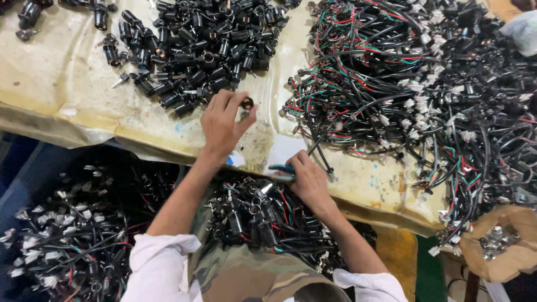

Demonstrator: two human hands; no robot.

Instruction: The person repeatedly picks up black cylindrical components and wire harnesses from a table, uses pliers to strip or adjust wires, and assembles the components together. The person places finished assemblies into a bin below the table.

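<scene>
My left hand (222, 124) is raised over the worn tabletop (67, 84), its fingertips pinching a small black cylindrical lock barrel (246, 103) at the edge of a pile of such barrels (196, 50). At the table's front edge, my right hand (306, 178) grips pliers with teal handles (282, 169), their metal jaws pointing down toward my lap. A bundle of finished barrels with black wires (263, 218) lies on my lap below both hands.
A large heap of black, red and green wire harnesses with white connectors (436, 84) covers the table's right side. More wired parts fill a bin (72, 229) at lower left. A brown paper bag of small metal parts (500, 240) sits at lower right.
</scene>
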